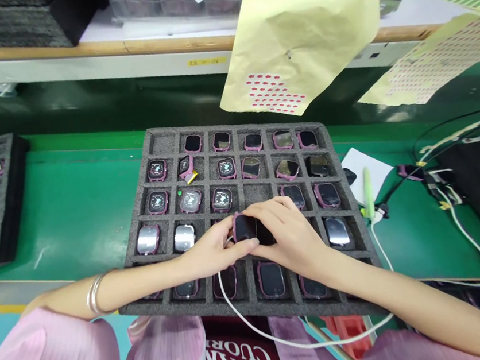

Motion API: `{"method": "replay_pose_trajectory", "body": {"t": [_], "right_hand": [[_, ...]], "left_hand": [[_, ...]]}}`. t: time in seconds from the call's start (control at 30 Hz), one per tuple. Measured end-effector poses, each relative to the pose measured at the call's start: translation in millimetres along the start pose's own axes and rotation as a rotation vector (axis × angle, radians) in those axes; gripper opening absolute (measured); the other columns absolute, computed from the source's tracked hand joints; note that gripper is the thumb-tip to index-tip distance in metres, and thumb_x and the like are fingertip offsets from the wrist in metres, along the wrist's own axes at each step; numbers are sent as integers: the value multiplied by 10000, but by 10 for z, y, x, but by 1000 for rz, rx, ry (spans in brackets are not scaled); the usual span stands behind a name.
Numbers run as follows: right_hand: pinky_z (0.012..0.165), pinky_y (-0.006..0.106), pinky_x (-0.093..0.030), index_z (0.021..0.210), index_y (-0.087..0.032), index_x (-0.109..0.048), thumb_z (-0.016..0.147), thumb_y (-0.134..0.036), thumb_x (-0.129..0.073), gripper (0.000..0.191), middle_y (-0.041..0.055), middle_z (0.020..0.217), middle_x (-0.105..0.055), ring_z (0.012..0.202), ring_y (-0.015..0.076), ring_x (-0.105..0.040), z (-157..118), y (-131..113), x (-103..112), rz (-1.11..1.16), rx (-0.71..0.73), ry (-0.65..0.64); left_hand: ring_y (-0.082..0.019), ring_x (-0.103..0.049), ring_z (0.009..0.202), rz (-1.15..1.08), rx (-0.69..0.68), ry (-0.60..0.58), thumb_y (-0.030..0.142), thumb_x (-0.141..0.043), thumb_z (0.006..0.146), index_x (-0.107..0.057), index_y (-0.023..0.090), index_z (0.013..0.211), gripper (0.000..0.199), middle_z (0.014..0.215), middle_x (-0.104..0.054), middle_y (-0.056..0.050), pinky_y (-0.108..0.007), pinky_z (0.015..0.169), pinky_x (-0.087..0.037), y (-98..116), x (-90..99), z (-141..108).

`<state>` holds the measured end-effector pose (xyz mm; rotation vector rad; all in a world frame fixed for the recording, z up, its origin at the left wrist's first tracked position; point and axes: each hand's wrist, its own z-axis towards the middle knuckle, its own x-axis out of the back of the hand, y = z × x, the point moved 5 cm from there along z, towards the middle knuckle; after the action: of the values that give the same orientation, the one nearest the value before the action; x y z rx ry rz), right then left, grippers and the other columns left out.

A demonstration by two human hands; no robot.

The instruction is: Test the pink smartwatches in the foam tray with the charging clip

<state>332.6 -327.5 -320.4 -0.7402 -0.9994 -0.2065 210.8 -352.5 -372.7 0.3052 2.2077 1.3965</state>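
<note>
A smartwatch body with a dark screen and purple frame point(244, 227) is held between my two hands above a grey foam tray point(259, 192). My left hand point(213, 248) pinches its left side, thumb across the lower edge. My right hand point(292, 235) closes on it from the right, fingers over the top. A second dark surface shows under the right palm; whether it is held or lies in the tray I cannot tell. A white cable point(242, 317) runs up to the left fingers, its end hidden behind the watch. Similar watches fill many tray pockets, several with lit faces point(222, 199).
Another foam tray point(13, 211) with watches stands at the left. On the right lie white paper point(356, 190), a green pen-like tool point(368, 191) and cables point(467, 235). Yellow sheets point(293, 41) hang from the shelf edge point(155, 44) above the green bench point(73, 199).
</note>
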Motion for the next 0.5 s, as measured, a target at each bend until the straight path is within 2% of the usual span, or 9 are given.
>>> {"method": "replay_pose_trajectory", "body": {"t": [0.1,0.27,0.5], "right_hand": [[780,430,-433,1075,-136,-555,933,-325,-561,237,162,983,-675,900,294,-635,-25,-10,-43,-56,63,42],[775,395,-464,1103,-151,-528,910,-373,-618,307,131,972,-670,923,269,-633,-42,40,-83,80,96,110],[727,345,-447,1073,-181,-541,851,-418,-688,356,84,959,-680,846,234,-648,-17,138,-134,224,-5,46]], "left_hand": [[-25,-319,429,-53,19,0,416,-666,821,-485,160,1024,373,629,-378,90,-156,366,-245,-8,-3,-23],[-11,-250,349,-152,56,8,403,-666,824,-494,162,1008,349,533,-338,125,-139,324,-178,18,5,-44],[-22,-213,307,-127,86,37,452,-628,842,-475,140,1036,397,441,-319,149,-140,298,-167,36,-19,-50]]}}
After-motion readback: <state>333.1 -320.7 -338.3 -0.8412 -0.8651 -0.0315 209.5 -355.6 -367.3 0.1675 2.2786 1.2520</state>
